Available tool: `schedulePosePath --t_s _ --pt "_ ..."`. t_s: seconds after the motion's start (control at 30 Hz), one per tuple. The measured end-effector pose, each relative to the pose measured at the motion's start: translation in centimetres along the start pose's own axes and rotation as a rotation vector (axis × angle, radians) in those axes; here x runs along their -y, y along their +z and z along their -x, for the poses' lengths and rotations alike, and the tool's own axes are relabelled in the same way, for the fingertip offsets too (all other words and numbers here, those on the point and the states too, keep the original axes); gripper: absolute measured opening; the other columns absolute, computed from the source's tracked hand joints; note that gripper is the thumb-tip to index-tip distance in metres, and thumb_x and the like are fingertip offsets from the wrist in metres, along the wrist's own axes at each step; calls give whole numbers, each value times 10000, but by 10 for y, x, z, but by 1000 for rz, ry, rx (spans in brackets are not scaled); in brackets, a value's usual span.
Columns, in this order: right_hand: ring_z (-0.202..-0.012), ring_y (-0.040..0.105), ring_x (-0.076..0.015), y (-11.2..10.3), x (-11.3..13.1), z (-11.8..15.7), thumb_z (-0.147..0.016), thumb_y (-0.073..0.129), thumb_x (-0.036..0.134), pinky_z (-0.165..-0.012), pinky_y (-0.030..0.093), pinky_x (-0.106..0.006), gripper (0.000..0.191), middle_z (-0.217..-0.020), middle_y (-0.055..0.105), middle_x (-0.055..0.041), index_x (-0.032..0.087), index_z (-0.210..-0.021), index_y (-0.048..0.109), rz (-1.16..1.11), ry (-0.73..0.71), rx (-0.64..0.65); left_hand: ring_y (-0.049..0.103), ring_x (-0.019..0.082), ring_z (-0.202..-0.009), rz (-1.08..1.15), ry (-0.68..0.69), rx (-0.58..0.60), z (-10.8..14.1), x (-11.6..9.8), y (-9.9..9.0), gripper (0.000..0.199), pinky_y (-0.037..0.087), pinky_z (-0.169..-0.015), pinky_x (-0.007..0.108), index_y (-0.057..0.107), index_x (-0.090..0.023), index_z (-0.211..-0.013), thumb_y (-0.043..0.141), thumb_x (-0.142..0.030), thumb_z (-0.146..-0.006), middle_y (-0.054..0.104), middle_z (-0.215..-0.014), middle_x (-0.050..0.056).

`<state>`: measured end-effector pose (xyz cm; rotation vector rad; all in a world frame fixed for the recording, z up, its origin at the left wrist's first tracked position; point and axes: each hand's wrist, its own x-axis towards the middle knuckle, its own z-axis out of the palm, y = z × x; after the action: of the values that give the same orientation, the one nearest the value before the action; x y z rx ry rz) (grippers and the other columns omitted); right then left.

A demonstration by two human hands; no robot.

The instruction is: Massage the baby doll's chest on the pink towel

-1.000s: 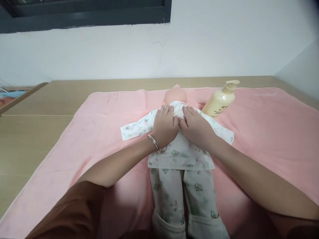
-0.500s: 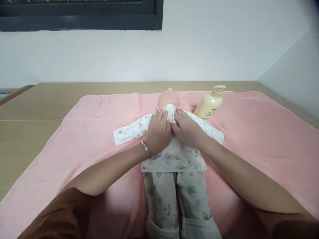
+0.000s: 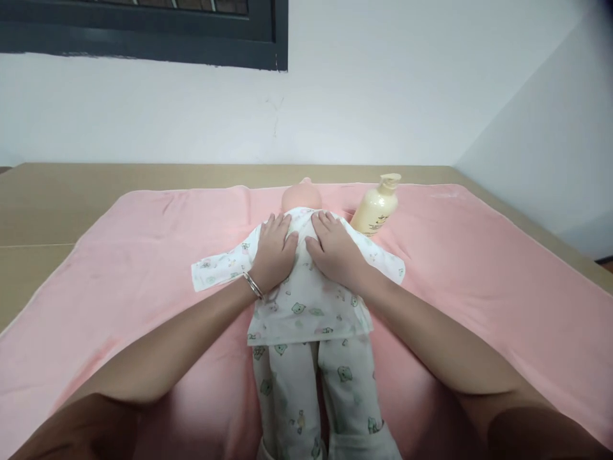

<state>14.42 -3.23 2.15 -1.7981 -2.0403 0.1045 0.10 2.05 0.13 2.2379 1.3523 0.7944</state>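
Observation:
A doll (image 3: pixel 301 197) in a white printed top (image 3: pixel 306 313) and matching trousers (image 3: pixel 297 390) lies on a pink blanket (image 3: pixel 158 255), its head away from me and its sleeves spread to both sides. My left hand (image 3: pixel 275 252), below a silver bangle (image 3: pixel 253 285), rests flat on the left upper part of the top, fingers extended. On the right upper part lies my right hand (image 3: pixel 335 249), also flat with fingers stretched out. A gap of cloth shows between the two thumbs. Neither hand grips anything. The doll's face is not visible.
A cream pump bottle (image 3: pixel 376 207) leans on the blanket behind the doll's right-hand sleeve. Wooden tabletop (image 3: pixel 71 185) borders the blanket at the back and sides. Behind it rises a white wall (image 3: pixel 359 96) with a dark window frame (image 3: pixel 191 48).
My hands have moved apart from each other across the upper part of the top, uncovering its middle. The whole view has shifted, so the doll and bottle appear farther left.

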Motion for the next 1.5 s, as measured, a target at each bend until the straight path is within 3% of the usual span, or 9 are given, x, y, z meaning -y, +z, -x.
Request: schedulePosePath --t_s 0.17,0.3,0.43,0.67,0.87,1.07,1.27,1.37,1.5 --pt "-1470 284 -339 4 -9 -9 -945 320 322 -1216 225 -526 642 -1549 362 -236 -42 -1474 343 8 39 -24 283 326 -1483 -62 58 -52 3 -2 0 545 224 -1221 577 443 -71 -1422 282 -314 -962 413 -1535 166" --pt "-1465 293 -349 -2 -16 -13 -947 327 324 -1205 245 -531 633 -1547 357 -247 -42 -1462 354 50 -79 49 341 358 -1451 -278 220 -71 19 -16 -1 545 302 -1196 568 432 45 -1389 279 -260 -964 437 -1478 278" --pt "-1450 322 -355 -7 -13 -9 -962 312 307 -1190 276 -542 615 -1532 368 -271 -56 -1456 351 99 -131 78 331 344 -1458 -355 340 -36 25 -21 -5 521 302 -1211 543 456 55 -1358 274 -222 -956 463 -1459 274" --pt "-1444 336 -371 -6 11 10 -961 307 283 -1213 263 -507 608 -1490 412 -305 -98 -1428 391 95 -91 9 368 332 -1437 -257 160 38 1 -5 -8 575 304 -1203 549 413 31 -1402 271 -330 -979 433 -1490 254" --pt "-1457 333 -307 -4 -8 -12 -954 299 287 -1220 263 -483 591 -1536 391 -220 -31 -1442 400 -59 2 30 308 351 -1468 -290 279 -76 28 -18 1 539 309 -1197 562 422 25 -1392 297 -290 -972 430 -1487 269" --pt "-1461 300 -373 0 12 12 -958 305 277 -1210 253 -546 607 -1512 384 -293 -93 -1433 379 24 -67 -34 369 304 -1444 -223 175 4 8 -2 -5 543 330 -1198 515 432 -14 -1403 206 -253 -971 442 -1501 212" --pt "-1489 256 -311 -12 0 -5 -958 311 277 -1234 240 -452 582 -1571 322 -227 -29 -1446 395 -135 12 133 376 364 -1428 -406 352 -23 24 -16 -9 521 329 -1183 576 476 58 -1328 238 -221 -959 474 -1434 295" --pt "-1491 252 -306 -10 -9 -16 -971 296 296 -1234 224 -467 578 -1571 327 -218 -11 -1451 391 -134 50 104 400 378 -1407 -440 350 -31 33 -27 -13 520 365 -1163 577 468 78 -1334 253 -213 -961 486 -1408 312" --pt "-1466 297 -349 -2 2 -2 -974 287 295 -1213 256 -526 591 -1535 378 -247 -45 -1447 381 -43 14 16 465 335 -1363 -413 466 68 15 -13 -15 456 320 -1195 574 642 -14 -1115 242 -159 -950 601 -1295 246"
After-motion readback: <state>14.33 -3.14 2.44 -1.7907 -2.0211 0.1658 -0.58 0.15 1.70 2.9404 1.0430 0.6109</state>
